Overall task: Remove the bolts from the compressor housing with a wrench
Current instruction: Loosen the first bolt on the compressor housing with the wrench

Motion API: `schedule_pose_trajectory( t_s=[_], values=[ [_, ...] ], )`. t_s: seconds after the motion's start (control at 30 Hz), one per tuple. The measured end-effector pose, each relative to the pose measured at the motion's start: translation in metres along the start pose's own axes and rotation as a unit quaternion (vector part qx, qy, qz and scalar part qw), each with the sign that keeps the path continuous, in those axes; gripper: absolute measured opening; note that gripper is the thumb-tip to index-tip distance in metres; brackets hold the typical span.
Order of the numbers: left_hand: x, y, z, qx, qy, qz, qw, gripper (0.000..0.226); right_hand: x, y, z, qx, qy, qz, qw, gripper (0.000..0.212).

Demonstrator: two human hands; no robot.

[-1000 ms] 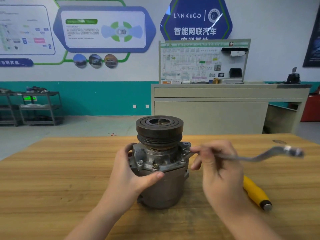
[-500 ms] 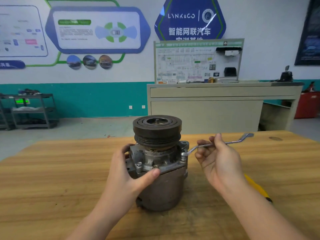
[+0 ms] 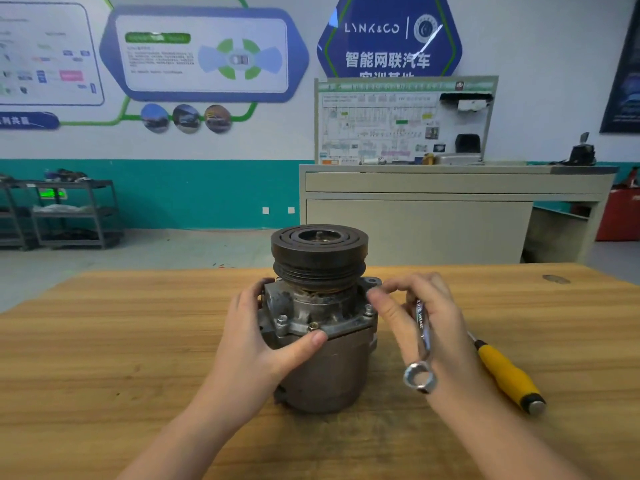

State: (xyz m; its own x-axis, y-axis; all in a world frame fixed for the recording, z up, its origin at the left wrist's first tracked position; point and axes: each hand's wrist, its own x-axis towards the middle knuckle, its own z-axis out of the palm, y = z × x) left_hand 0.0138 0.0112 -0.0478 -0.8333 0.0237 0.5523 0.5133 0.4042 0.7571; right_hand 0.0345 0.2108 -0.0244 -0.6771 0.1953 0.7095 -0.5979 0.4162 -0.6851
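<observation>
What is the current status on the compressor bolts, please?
Left hand grips compressor housing. Right hand holds wrench, off the bolts. Nothing in the way.

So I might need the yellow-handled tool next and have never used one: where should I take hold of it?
Grip the yellow handle around its thick middle, coming from above with the right hand. The screwdriver lies flat on the table, just right of that hand. Its metal cap points toward you, and the thin shaft runs behind the hand.
</observation>
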Motion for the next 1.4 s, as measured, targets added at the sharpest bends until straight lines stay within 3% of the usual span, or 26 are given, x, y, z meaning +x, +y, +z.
schedule_pose_trajectory(
  t_s=[0.2, 0.43, 0.7, 0.83, 1.03, 1.17, 1.3, 1.4],
  values=[
    [0.000, 0.000, -0.001, -0.014, -0.004, 0.008, 1.000, 0.092, 0.006, 0.002, -0.004, -0.009, -0.052, 0.055, 0.997, 0.019],
    [0.002, -0.002, -0.001, 0.007, 0.005, 0.013, 1.000, 0.102, 0.006, 0.001, -0.003, 0.011, -0.103, 0.072, 0.992, 0.006],
    [0.002, -0.002, -0.002, 0.014, 0.004, 0.019, 1.000, 0.097, 0.002, -0.001, -0.003, -0.014, -0.098, 0.024, 0.995, 0.018],
    [0.001, -0.001, -0.002, 0.017, 0.001, 0.014, 1.000, 0.099, 0.000, 0.001, 0.000, -0.033, -0.073, 0.012, 0.997, 0.014],
    [0.001, 0.000, -0.004, 0.025, -0.007, 0.017, 1.000, 0.102, 0.000, 0.007, 0.000, 0.035, -0.073, 0.041, 0.996, 0.007],
    [0.000, 0.000, -0.004, 0.024, -0.012, 0.010, 1.000, 0.104, 0.003, 0.008, 0.002, 0.038, -0.055, 0.060, 0.996, 0.018],
    [0.000, -0.001, -0.004, 0.025, -0.010, 0.006, 1.000, 0.111, 0.003, 0.009, 0.001, 0.073, -0.063, 0.077, 0.992, 0.008],
    [0.000, -0.001, -0.003, 0.019, -0.012, 0.008, 1.000, 0.104, 0.004, 0.010, 0.000, 0.052, -0.061, 0.082, 0.993, 0.011]
  ],
)
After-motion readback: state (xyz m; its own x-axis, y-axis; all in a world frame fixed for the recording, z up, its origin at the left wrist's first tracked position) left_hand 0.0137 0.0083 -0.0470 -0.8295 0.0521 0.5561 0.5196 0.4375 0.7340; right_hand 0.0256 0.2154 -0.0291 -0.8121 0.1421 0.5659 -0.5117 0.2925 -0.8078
